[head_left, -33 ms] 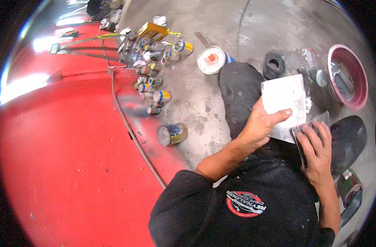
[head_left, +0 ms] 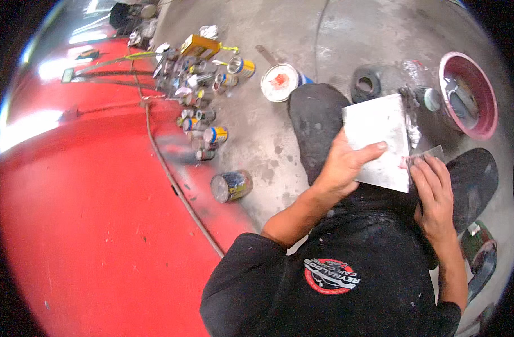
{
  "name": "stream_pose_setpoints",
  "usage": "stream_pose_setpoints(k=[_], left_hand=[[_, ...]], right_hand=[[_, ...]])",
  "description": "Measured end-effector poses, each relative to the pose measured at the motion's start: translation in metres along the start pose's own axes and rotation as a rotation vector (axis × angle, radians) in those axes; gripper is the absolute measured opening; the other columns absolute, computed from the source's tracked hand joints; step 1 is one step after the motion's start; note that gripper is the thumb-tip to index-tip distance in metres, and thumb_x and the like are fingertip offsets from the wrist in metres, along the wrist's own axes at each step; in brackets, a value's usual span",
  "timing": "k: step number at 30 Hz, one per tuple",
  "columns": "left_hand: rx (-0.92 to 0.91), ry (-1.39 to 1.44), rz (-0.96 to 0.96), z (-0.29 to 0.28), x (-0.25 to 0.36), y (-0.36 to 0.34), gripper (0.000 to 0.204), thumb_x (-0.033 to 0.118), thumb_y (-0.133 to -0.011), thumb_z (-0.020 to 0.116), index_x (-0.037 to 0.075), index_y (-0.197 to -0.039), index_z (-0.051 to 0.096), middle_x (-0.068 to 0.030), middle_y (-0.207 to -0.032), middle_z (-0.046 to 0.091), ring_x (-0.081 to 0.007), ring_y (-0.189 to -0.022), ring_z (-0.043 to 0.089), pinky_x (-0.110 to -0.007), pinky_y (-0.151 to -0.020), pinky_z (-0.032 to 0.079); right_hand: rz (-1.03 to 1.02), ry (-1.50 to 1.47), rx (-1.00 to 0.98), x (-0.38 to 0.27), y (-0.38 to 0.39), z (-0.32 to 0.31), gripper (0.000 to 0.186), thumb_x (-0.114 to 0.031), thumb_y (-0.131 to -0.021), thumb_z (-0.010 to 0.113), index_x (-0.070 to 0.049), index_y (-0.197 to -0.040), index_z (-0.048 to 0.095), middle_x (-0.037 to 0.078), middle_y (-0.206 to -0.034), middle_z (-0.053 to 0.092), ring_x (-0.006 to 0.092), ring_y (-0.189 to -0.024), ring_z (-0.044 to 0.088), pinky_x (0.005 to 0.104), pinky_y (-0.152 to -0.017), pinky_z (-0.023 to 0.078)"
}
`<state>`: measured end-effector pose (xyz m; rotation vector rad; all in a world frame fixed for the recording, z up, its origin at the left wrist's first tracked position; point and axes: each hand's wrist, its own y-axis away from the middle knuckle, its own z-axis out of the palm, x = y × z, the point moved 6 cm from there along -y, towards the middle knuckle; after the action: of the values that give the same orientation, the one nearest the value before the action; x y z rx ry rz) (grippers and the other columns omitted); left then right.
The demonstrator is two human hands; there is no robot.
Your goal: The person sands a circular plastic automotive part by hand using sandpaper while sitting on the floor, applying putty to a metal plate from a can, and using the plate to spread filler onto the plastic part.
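My left hand (head_left: 344, 163) grips a flat white rectangular board (head_left: 376, 132) above my lap, its thumb lying across the face and its fingers underneath. Beside the board's right edge, my right hand (head_left: 435, 191) is closed on a thin, partly see-through flat spreader (head_left: 434, 153). Its near edge is at the board's lower right side, where a small pinkish smear (head_left: 403, 162) shows. Whether the two touch is hard to tell. The fingers hide most of the spreader.
A red car panel (head_left: 94, 224) fills the left, with a hose (head_left: 166, 163) along it. Several cans (head_left: 203, 115) cluster beside it; one larger can (head_left: 231, 186) stands nearer. Ahead are a lidded can with orange-red residue (head_left: 279, 82), a black ring (head_left: 365, 84) and a pink basin (head_left: 489, 121).
The view has shifted slightly, moving the surroundings left. My right hand has turned the spreader, so its dark side no longer shows, and a pinkish smear is now visible by the board.
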<state>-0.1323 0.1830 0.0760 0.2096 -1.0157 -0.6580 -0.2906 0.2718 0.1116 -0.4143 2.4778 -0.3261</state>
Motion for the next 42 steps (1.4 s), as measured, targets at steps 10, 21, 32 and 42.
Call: stream_pose_setpoints(k=[10,21,32,42], left_hand=[[0.079,-0.631,0.420,0.014,0.020,0.025,0.028,0.003,-0.086,0.066,-0.003,-0.112,0.057,-0.0089,-0.108,0.065,-0.0128,-0.096,0.060,-0.028,-0.086,0.048],[0.227,-0.320,0.461,-0.021,0.057,0.026,0.043,-0.001,-0.082,0.068,0.001,-0.121,0.051,-0.0089,-0.110,0.062,-0.0174,-0.095,0.061,-0.031,-0.085,0.050],[0.117,-0.231,0.270,-0.010,0.032,0.016,0.043,0.001,-0.081,0.069,0.001,-0.120,0.050,-0.0087,-0.109,0.062,-0.0171,-0.096,0.061,-0.033,-0.086,0.050],[0.066,-0.296,0.251,-0.003,0.016,0.010,0.043,0.001,-0.082,0.069,0.001,-0.121,0.050,-0.0085,-0.112,0.063,-0.0167,-0.101,0.060,-0.033,-0.089,0.048]], right_hand=[[0.022,-0.100,-0.010,-0.007,-0.018,-0.007,0.049,-0.007,-0.066,0.065,-0.011,-0.115,0.063,0.009,-0.116,0.058,0.0345,-0.107,0.052,0.0484,-0.092,0.041],[-0.084,-0.229,0.220,-0.030,-0.016,-0.023,0.054,-0.002,-0.062,0.064,-0.007,-0.116,0.062,0.012,-0.120,0.058,0.0364,-0.113,0.052,0.0510,-0.094,0.043],[0.073,-0.030,0.169,0.003,-0.016,-0.028,0.052,0.000,-0.064,0.059,-0.006,-0.116,0.062,0.009,-0.119,0.060,0.0333,-0.111,0.052,0.0462,-0.095,0.041],[-0.152,-0.038,-0.150,-0.013,-0.023,-0.026,0.048,-0.006,-0.067,0.064,-0.011,-0.115,0.063,0.005,-0.117,0.060,0.0303,-0.109,0.052,0.0487,-0.093,0.040]])
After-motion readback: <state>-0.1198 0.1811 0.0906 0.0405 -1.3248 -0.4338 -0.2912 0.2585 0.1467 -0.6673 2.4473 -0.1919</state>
